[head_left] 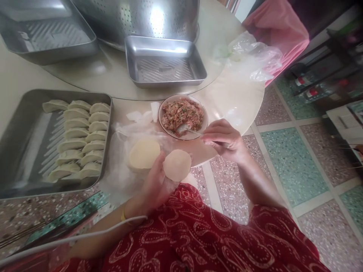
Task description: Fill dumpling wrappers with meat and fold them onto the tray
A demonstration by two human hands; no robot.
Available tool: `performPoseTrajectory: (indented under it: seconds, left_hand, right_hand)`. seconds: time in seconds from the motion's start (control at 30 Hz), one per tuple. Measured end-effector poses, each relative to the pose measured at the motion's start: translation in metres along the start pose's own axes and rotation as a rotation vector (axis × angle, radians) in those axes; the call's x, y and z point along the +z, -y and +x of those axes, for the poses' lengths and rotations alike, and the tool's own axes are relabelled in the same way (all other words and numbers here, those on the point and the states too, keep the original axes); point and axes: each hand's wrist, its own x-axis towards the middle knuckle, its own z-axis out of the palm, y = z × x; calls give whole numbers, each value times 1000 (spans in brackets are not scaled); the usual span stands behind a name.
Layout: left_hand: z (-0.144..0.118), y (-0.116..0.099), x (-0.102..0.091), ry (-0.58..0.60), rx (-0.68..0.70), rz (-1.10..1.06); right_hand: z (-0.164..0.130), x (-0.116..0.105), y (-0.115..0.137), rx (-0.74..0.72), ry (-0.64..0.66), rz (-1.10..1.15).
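Observation:
A round dumpling wrapper (177,165) lies flat across the fingers of my left hand (159,185), with the thumb at its left edge. My right hand (224,139) grips the handle of a metal spoon (193,131). The spoon's bowl is dipped into ground-meat filling (183,111) with green flecks, in a round bowl (160,120). Just left of my left hand, a stack of wrappers (144,154) rests on a clear plastic bag (115,166). Folded dumplings (76,123) stand in two rows inside a metal tray (31,151) at the left.
Behind the bowl are a small metal tray (167,81), a perforated colander (127,19) and another tray (62,51). White scraps (138,116) lie beside the bowl. A crumpled plastic bag (252,56) and pink bag (283,30) sit at right. A white cable (70,238) crosses my left forearm.

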Motion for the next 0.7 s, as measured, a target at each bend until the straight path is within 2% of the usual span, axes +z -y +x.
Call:
performPoseTrajectory:
  seconds: [0.17, 0.37, 0.43, 0.57, 0.7]
  left_hand:
    - [-3, 2, -2, 10, 23, -15]
    - [-8, 5, -4, 22, 21, 26]
    - [-9, 6, -6, 21, 32, 38]
    - [-13, 8, -7, 29, 49, 29]
    - [-17, 7, -8, 23, 59, 24]
  right_hand:
    - [-12, 18, -1, 102, -72, 7]
    - [-22, 9, 11, 196, -106, -79]
    - [-16, 8, 13, 174, -105, -89]
    - [1, 17, 10, 37, -48, -20]
    - [4, 14, 5, 68, 30, -15]
